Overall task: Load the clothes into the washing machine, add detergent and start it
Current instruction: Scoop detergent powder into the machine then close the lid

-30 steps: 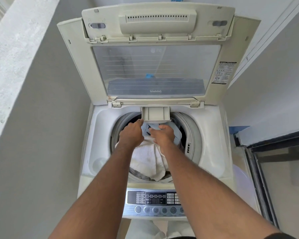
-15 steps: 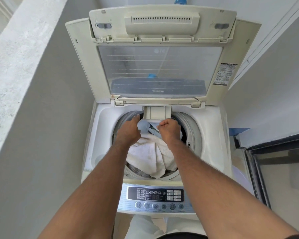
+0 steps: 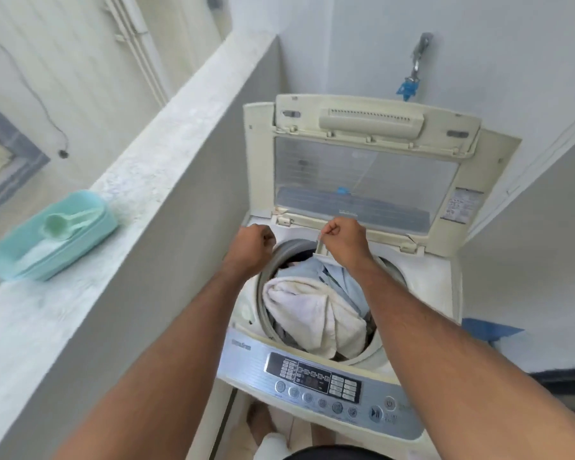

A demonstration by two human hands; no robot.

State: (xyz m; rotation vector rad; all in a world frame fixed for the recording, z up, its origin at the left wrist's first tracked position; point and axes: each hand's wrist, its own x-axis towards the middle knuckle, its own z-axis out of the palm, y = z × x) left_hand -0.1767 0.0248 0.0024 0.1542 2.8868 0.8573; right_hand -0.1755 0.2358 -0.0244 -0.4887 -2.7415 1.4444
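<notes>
Two bare hands hover over the back rim of a top-loading washing machine (image 3: 422,293) with its lid (image 3: 365,167) raised upright. Little writing reads: small print on the control panel (image 3: 316,380) and on a sticker (image 3: 460,205) at the lid's 3 o'clock edge is too blurred to make out. The left hand (image 3: 251,245) is curled into a fist, holding nothing. The right hand (image 3: 344,239) pinches the front of the detergent drawer (image 3: 322,249) at the drum's 12 o'clock. Clothes (image 3: 316,310), a white towel over pale blue cloth, fill the drum. At 9 o'clock a concrete ledge (image 3: 146,180) carries a turquoise tub (image 3: 52,235) with a scoop (image 3: 58,222) lying in it; a tap (image 3: 419,56) sits on the wall at 12 o'clock. Since half a second ago, both hands have lifted off the laundry, and the view has swung left, bringing ledge and tub into sight.
</notes>
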